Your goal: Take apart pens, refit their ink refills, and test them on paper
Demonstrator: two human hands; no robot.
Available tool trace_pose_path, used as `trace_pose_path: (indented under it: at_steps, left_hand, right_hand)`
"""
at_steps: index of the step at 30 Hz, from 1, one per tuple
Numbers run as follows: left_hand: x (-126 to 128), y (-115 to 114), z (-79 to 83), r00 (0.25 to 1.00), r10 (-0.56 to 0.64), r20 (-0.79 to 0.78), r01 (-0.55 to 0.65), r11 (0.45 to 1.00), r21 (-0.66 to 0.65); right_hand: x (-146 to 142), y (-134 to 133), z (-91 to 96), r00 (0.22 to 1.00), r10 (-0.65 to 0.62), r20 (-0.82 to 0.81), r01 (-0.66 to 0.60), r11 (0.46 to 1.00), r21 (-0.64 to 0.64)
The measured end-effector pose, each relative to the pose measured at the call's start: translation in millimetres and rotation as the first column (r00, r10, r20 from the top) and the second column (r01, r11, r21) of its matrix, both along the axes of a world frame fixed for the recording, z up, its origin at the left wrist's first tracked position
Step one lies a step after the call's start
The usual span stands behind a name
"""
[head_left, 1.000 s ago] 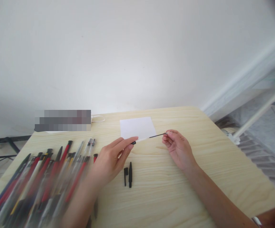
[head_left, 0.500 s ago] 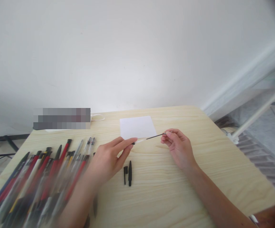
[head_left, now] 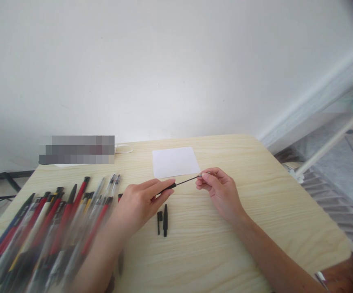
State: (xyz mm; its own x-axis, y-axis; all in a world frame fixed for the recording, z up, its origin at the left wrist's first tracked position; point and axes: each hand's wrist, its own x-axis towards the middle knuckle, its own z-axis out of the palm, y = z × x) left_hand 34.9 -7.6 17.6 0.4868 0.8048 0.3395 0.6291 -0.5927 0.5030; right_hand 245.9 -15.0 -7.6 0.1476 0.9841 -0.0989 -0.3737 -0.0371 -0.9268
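I have the thin dark refill (head_left: 187, 180) up in the air between the two hands, its left end meeting a black barrel (head_left: 170, 186); how far in it sits, I can't tell. My left hand (head_left: 142, 199) grips that barrel between thumb and fingers, while my right hand (head_left: 220, 191) pinches the refill's other end. On the near side of the left fingertips, a black cap (head_left: 160, 216) and a black tapered piece (head_left: 165, 221) lie side by side on the table (head_left: 225, 252). Beyond both hands I see white paper (head_left: 176, 162); left of the left hand, many pens (head_left: 81, 196).
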Motion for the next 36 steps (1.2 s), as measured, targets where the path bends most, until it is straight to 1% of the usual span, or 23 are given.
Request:
trace_pose_path:
  at_steps: [5,9,13,16,20,23,27,29,33,35,36]
  left_hand:
    - [3.2,-0.9,-0.2,1.0,-0.023,0.0,0.023,1.0,0.002]
    - [3.5,0.1,-2.2,0.998,-0.053,0.028,0.053,0.998,-0.022]
    - [4.4,0.1,-1.3,0.995,-0.059,0.081,0.066,0.994,-0.084]
    - [4.3,0.1,0.3,0.99,-0.02,0.143,0.044,0.985,-0.166]
    - [3.3,0.9,1.8,0.973,0.081,0.217,-0.015,0.957,-0.29]
    - [3.8,1.2,1.5,0.968,0.092,0.232,0.001,0.929,-0.369]
    - [5.5,1.5,-0.5,0.968,0.057,0.243,0.041,0.924,-0.38]
    - [6.2,1.6,-0.6,0.961,0.067,0.269,0.038,0.929,-0.368]
    - [6.3,0.6,3.2,0.94,0.131,0.314,-0.002,0.926,-0.379]
    - [5.6,0.1,6.0,0.91,0.186,0.371,-0.006,0.899,-0.437]
    - [5.3,0.1,7.0,0.878,0.232,0.418,-0.006,0.879,-0.476]
  right_hand:
    - [-6.2,-3.0,0.4,0.999,0.045,-0.012,-0.046,0.999,-0.02]
    - [-5.9,-2.9,-0.4,0.999,0.043,-0.005,-0.043,0.999,-0.01]
    - [-5.8,-3.8,-0.9,0.999,0.012,0.03,-0.013,1.0,0.016]
    - [-7.1,-5.4,-1.1,0.997,0.006,0.071,-0.009,0.999,0.045]
    - [-8.3,-6.9,-1.2,0.996,0.049,0.071,-0.053,0.997,0.052]
    - [-8.3,-7.5,-1.6,0.997,0.05,0.051,-0.053,0.997,0.057]
    - [-8.3,-8.2,-1.9,0.996,0.059,0.062,-0.063,0.997,0.053]
    - [-8.7,-8.1,-1.5,0.998,0.04,0.055,-0.043,0.998,0.053]
    - [-8.9,-7.3,-0.1,0.999,0.026,0.031,-0.027,0.999,0.033]
    - [-8.4,-6.7,0.4,0.999,0.034,0.009,-0.034,0.999,0.013]
    - [-8.1,-6.4,0.5,0.999,0.036,-0.005,-0.036,0.999,0.003]
